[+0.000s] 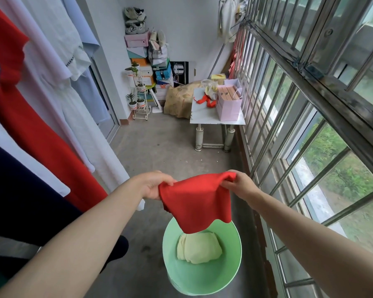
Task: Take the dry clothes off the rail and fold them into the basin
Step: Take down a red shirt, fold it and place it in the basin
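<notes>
Red cloth [197, 203] matt, soft knit; basin [202, 278] smooth green plastic, slight sheen. Floor [159, 151] rough grey concrete. Window bars [289, 117] dull metal, counter [205, 118] smooth white.

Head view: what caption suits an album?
Left hand and right hand hold a red garment over a green basin holding yellow cloth.

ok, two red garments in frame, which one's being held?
The small red garment, pinched by left hand and right hand above the green basin. The big red garment hangs at left.
</notes>
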Demonstrator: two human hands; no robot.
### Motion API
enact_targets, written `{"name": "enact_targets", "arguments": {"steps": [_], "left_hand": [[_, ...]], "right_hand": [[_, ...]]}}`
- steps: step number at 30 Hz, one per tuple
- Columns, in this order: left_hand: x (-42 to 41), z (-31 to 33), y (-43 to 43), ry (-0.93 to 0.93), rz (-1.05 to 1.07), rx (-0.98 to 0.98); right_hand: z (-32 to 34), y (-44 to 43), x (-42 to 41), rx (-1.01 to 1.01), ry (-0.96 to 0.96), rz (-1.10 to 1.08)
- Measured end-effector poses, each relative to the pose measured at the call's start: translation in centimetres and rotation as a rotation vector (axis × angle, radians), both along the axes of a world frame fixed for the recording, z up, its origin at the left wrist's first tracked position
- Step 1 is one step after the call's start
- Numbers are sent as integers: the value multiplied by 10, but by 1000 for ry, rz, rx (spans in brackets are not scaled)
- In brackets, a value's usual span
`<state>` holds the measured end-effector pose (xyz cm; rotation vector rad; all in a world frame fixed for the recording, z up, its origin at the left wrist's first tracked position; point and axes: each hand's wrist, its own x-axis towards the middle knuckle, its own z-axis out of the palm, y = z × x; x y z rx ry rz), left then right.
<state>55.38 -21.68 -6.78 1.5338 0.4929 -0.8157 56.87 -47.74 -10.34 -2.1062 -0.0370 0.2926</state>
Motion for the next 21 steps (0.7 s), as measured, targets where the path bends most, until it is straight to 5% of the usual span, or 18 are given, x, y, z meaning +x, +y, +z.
{"name": "enact_targets", "arguments": {"steps": [3,8,11,15,21], "left_hand": [[1,0,3,7,28,-63],[-2,0,5,9,215,-158],[-5,-6,6,-12,321,-220],[-8,-19,8,-78,500,-273],[-33,-30,-23,-54,495,-328]], "right_hand": [[8,3,-7,251,49,47],[19,11,-4,85,-102,61],[33,15,-4,170,-104,58],[48,15,-7,455,96,26],[49,9,-6,666,419,-116]]}}
